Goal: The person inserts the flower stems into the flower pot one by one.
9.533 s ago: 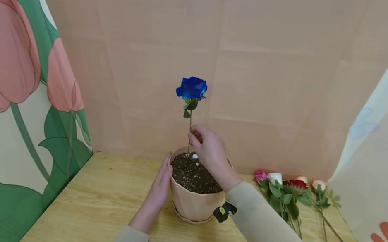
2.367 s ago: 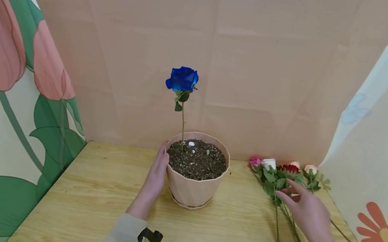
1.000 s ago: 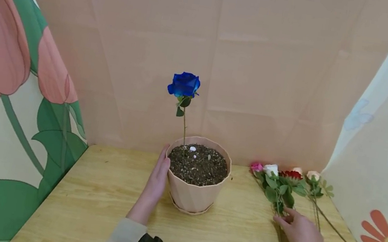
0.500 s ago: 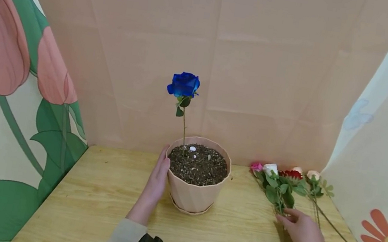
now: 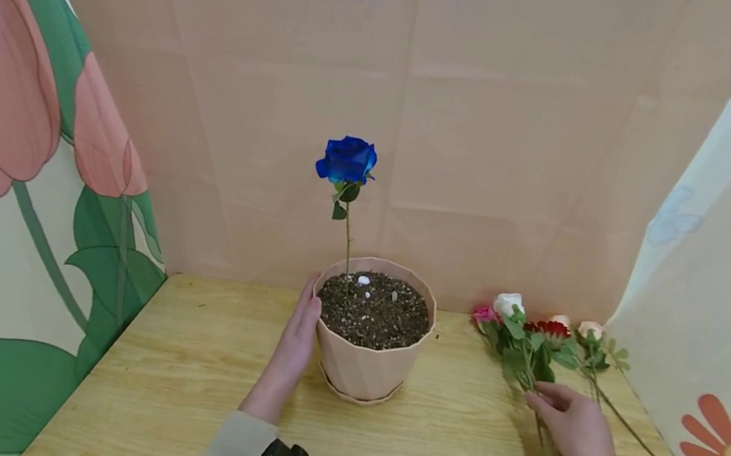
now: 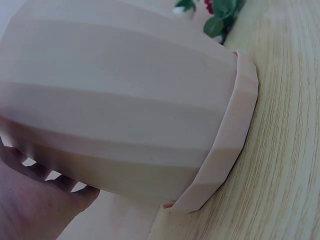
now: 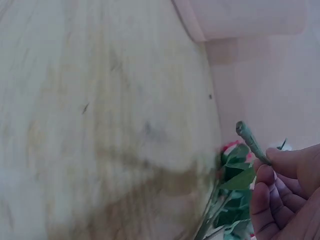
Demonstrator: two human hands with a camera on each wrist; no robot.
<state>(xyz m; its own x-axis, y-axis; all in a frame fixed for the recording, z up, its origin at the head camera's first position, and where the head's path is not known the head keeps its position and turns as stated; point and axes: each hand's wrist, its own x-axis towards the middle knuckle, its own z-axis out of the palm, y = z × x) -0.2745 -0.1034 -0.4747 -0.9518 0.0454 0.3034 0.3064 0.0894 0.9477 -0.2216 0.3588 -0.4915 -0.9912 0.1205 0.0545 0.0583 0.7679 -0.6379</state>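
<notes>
My left hand [image 5: 295, 334] rests against the left side of a pale pink flowerpot [image 5: 367, 370], its fingers straight along the wall; the left wrist view shows the same hand [image 6: 37, 200] beside the pot. One blue rose [image 5: 347, 161] stands in the soil [image 5: 373, 316], leaning slightly left. At the right, my right hand [image 5: 576, 433] pinches the stem of a white rose [image 5: 508, 304] between thumb and fingers. The stem's cut end [image 7: 242, 129] sticks out of the pinch in the right wrist view. The white rose's head is raised above the other flowers.
A pink rose [image 5: 484, 317], a red flower [image 5: 550, 329] and pale peach roses [image 5: 591, 329] lie at the table's right back, stems toward the front. The pot stands on a saucer [image 5: 359, 399] on the wooden table [image 5: 187, 375]. A peach cloth wall [image 5: 524, 165] rises behind.
Since half a second ago, the white rose has risen and its stem has lifted off the table in my right hand. Earlier my right hand left the blue rose's stem. The left hand stays put.
</notes>
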